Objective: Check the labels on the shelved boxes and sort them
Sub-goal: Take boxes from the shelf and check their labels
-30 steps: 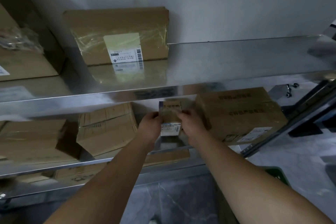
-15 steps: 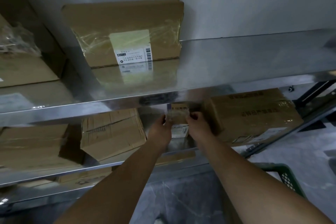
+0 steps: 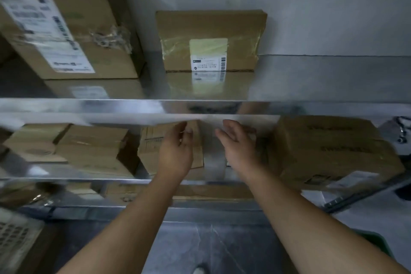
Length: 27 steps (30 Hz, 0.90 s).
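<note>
Label check in hand at the middle shelf (image 3: 211,159): left hand (image 3: 175,151) and right hand (image 3: 238,147), grips released and empty, hover between centre box (image 3: 151,147) and large box (image 3: 333,149); the next move probably requires grasping one box to read its label.

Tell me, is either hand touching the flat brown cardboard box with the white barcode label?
No, the left hand and right hand both reach under the steel shelf that box stands on.

Bare forearms, left hand (image 3: 175,151), right hand (image 3: 241,149)
</note>
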Each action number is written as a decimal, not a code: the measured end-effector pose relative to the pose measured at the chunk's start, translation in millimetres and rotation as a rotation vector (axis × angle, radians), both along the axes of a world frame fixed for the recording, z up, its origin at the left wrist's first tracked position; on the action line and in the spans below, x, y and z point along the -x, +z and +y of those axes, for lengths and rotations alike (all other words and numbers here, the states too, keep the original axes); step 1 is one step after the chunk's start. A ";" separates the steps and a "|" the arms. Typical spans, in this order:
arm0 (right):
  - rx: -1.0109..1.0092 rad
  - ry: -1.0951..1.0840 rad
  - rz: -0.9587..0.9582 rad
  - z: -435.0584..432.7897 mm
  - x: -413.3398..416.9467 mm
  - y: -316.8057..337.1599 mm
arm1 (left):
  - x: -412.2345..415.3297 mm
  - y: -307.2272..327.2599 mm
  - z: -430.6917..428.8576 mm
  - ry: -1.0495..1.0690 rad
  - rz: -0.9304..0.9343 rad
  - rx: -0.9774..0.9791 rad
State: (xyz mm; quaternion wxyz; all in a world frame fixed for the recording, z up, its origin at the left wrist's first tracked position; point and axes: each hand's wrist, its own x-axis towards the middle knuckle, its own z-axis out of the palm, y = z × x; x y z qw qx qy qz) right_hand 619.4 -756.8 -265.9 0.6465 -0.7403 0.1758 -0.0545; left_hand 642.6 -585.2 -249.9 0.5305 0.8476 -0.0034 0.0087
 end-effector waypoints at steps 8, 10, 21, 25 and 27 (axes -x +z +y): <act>-0.059 0.168 0.067 33.9 22.8 5.3 | 23.3 -5.3 75.7 0.232 0.036 0.081; -0.066 0.191 0.069 38.4 22.0 8.4 | 23.9 -4.4 85.3 0.237 0.046 0.085; 0.026 0.119 0.137 75.4 -11.8 8.1 | -10.7 -27.6 119.1 0.096 0.134 -0.013; 0.150 0.101 0.220 98.3 -31.8 -6.1 | -28.7 -42.9 130.2 -0.044 0.145 -0.078; 0.286 0.103 0.272 108.2 -39.6 -18.8 | -33.8 -57.7 136.1 -0.144 0.157 -0.164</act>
